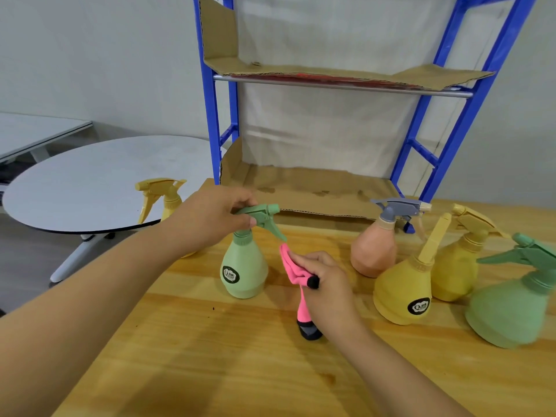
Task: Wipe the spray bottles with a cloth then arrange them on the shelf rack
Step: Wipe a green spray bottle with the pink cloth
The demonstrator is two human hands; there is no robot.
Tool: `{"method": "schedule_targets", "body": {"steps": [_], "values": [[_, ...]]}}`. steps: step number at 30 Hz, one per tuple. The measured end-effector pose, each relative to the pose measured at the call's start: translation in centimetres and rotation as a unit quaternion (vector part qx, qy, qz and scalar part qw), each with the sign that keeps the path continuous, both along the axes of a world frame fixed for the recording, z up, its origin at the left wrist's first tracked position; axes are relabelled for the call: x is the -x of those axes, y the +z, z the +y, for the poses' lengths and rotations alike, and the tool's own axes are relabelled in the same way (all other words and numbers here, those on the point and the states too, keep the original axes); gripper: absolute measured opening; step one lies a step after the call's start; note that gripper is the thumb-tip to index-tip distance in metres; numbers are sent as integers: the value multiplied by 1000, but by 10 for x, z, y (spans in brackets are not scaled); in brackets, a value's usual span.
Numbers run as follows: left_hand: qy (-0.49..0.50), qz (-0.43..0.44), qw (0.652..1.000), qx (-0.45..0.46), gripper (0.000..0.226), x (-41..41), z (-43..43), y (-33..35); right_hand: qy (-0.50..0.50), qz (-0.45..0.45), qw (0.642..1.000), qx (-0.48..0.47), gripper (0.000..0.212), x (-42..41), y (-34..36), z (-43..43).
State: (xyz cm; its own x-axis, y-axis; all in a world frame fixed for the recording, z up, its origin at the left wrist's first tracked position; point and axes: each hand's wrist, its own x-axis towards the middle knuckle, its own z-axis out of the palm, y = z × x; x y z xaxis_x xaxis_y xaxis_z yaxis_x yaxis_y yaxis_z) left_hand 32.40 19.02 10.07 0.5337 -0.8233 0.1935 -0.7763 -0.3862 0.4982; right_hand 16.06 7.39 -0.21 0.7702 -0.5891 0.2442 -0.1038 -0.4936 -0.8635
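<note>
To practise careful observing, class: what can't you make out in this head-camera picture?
Head view:
- Far-left yellow bottle: body hidden behind the left hand and forearm.
- Far-right green bottle: blurred, sprayer cut by the right edge.
- Label on the held green bottle: print too small to read.
- Blue rack: cut off at the top edge.

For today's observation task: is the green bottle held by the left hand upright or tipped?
Upright: the green bottle stands on its base on the table, sprayer uppermost.

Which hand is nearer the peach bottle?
Right. The right hand, holding the cloth, sits just left of the peach bottle; the left hand is farther left, gripping a green bottle.
</note>
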Motion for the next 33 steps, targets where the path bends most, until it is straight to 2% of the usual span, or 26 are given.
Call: {"method": "schedule_targets", "body": {"steps": [3,6,8,10,12,14,16,19,24,29,33], "values": [[20,3,1000,17,11,1,-1,-3,18,-31,999,-21,58,-11,1,10],[38,-42,998,23,12,7,-5,-6,10,-80,996,-33,54,-29,0,24],[55,-74,995,27,12,8,-8,-7,5,-123,992,-12,52,-37,-3,31],[75,-67,994,37,11,5,-7,-7,30,-138,990,30,59,-41,-6,36],[88,-38,994,43,11,-1,-3,-8,50,-136,982,118,60,-44,-8,34],[96,-3,994,46,9,-8,2,-9,67,-129,969,200,43,-48,-8,28],[100,31,993,54,10,-14,8,-11,95,-109,963,227,28,-51,-4,22],[114,77,987,78,10,-20,15,-15,135,-70,954,258,25,-48,-5,14],[153,134,973,110,12,-30,26,-22,166,-44,930,324,34,-33,-16,6],[201,100,968,108,15,-27,36,-29,200,-8,878,434,32,-17,-20,10],[232,117,960,105,21,-25,46,-38,164,-72,903,389,41,-26,-13,15]]}}
